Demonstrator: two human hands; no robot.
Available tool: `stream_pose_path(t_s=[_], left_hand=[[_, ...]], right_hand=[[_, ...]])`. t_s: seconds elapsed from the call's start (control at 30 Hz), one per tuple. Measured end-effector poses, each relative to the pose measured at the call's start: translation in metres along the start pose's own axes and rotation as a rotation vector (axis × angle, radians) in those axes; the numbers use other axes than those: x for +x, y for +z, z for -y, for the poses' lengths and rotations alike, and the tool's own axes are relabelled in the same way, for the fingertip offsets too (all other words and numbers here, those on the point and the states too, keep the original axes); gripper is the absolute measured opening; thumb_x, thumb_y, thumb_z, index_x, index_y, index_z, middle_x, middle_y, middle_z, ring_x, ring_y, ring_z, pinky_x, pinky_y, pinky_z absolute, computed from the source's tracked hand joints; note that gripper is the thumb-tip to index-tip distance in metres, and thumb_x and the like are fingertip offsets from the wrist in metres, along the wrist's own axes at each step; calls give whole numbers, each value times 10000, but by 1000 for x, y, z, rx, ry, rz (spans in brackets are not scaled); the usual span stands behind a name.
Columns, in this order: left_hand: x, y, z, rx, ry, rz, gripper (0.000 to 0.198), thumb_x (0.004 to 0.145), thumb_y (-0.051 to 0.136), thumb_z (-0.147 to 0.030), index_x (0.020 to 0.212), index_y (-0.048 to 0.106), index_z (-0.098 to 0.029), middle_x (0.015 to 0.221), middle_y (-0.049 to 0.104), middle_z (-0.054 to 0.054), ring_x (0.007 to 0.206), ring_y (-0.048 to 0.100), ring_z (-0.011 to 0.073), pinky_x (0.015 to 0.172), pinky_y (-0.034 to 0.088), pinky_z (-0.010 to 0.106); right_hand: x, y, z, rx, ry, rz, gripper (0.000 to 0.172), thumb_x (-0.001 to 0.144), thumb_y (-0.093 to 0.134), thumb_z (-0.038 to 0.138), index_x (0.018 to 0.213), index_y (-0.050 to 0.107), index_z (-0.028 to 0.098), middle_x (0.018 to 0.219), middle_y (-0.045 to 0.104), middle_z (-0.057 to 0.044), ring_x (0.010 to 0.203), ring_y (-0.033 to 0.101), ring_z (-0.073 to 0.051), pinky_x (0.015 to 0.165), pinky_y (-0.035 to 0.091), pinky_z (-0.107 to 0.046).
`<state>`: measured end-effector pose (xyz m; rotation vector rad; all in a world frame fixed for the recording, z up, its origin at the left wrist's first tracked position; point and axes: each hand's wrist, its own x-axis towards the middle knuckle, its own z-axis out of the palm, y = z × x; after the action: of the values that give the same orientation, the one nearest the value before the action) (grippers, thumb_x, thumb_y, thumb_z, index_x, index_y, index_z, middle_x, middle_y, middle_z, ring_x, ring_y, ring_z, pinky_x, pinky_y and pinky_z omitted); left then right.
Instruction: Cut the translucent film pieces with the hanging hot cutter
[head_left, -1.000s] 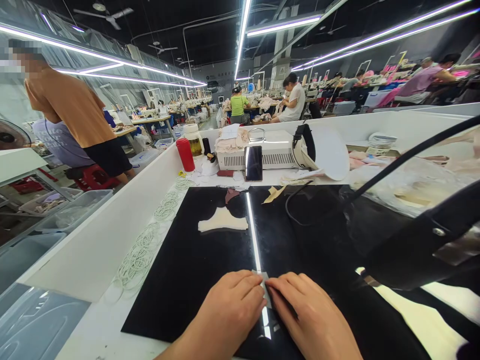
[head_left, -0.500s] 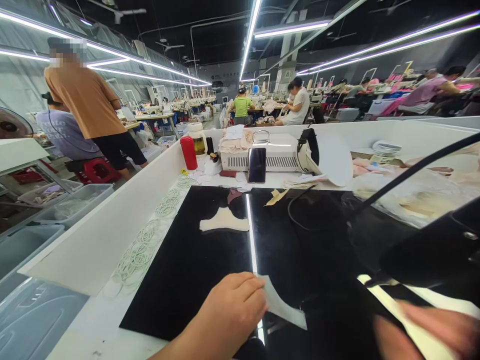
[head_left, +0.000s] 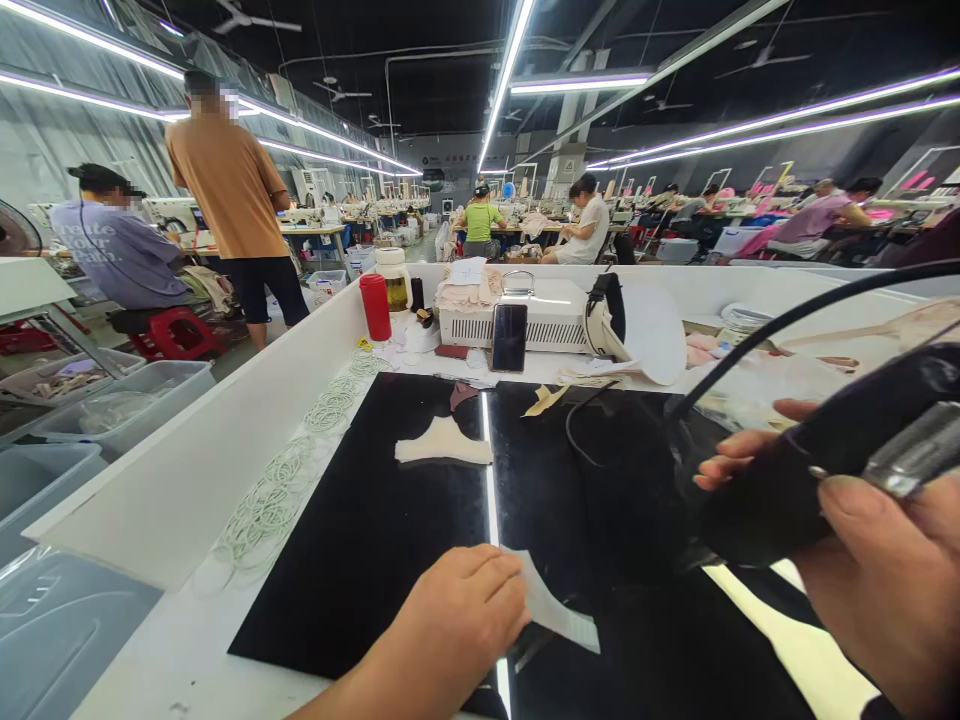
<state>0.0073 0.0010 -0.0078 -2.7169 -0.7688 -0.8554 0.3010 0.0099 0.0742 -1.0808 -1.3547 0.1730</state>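
My left hand (head_left: pixel 457 615) is closed on one end of a curved pale fabric piece (head_left: pixel 559 605); its other end lies over the black work surface (head_left: pixel 360 540). What lies under my fingers is hidden. On the right, my right hand (head_left: pixel 885 570) is wrapped round a black corded hand tool (head_left: pixel 776 490) with a clear or metallic part on its side. Its kind cannot be made out for certain. Beneath it lies a cream-coloured strip (head_left: pixel 780 630). Farther back on the black surface rests a cream, wing-shaped fabric piece (head_left: pixel 442 441).
Pale green cord coils (head_left: pixel 274 490) line the low white wall at left. Behind stand a red cup (head_left: pixel 375 308), a jar, a propped phone (head_left: pixel 509 337) and a white vented box (head_left: pixel 555 322). A black cable (head_left: pixel 787 320) arches across the right. Several people sit or stand beyond.
My right hand has risen from the cream strip and taken hold of the black corded tool. My left hand keeps the curved fabric piece in nearly the same place. The camera view has shifted slightly.
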Motion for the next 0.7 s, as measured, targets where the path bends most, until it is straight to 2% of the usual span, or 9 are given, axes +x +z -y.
stream_pose_path(t_s=[0.07, 0.13, 0.27, 0.37, 0.5, 0.7], left_hand=[[1, -1, -1, 3, 2, -2, 239, 1081, 438, -119, 982, 655, -137, 1021, 769, 47, 1016, 739, 146, 956, 594, 276], [1, 0, -1, -7, -2, -9, 258, 1092, 426, -139, 980, 659, -138, 1027, 768, 45, 1023, 742, 152, 943, 598, 276], [2, 2, 0, -2, 15, -47, 288, 1101, 419, -169, 952, 662, -127, 1011, 769, 52, 991, 747, 169, 877, 619, 299], [1, 4, 1, 3, 32, -45, 247, 1090, 461, -178, 968, 666, -111, 1015, 770, 64, 996, 745, 180, 861, 620, 303], [1, 6, 2, 4, 30, -33, 232, 1086, 474, -183, 975, 665, -112, 1036, 769, 69, 1002, 740, 181, 857, 620, 292], [0, 9, 2, 42, 73, -35, 205, 1062, 511, -144, 931, 666, -120, 995, 760, 51, 987, 738, 181, 863, 614, 293]], right_hand=[[-3, 17, 11, 225, 192, 5, 438, 818, 818, 550, 1173, 708, 318, 830, 712, -104, 626, 717, -305, 580, 613, -476], [-11, 38, 22, 328, 208, 28, 519, 761, 870, 544, 1184, 672, 319, 862, 690, -71, 676, 690, -276, 633, 603, -456], [-27, 82, 36, 549, 159, 74, 454, 846, 830, 446, 1210, 599, 305, 880, 665, -17, 698, 650, -201, 617, 573, -360], [-34, 106, 39, 624, 130, 44, 389, 899, 789, 361, 1213, 571, 291, 875, 657, 1, 682, 641, -174, 607, 567, -337], [-37, 118, 38, 596, 129, 9, 377, 909, 774, 324, 1211, 551, 286, 870, 659, 7, 662, 644, -163, 578, 562, -318], [-36, 121, 34, 532, 143, -33, 390, 902, 769, 357, 1202, 533, 276, 850, 650, 9, 639, 642, -164, 569, 563, -327]])
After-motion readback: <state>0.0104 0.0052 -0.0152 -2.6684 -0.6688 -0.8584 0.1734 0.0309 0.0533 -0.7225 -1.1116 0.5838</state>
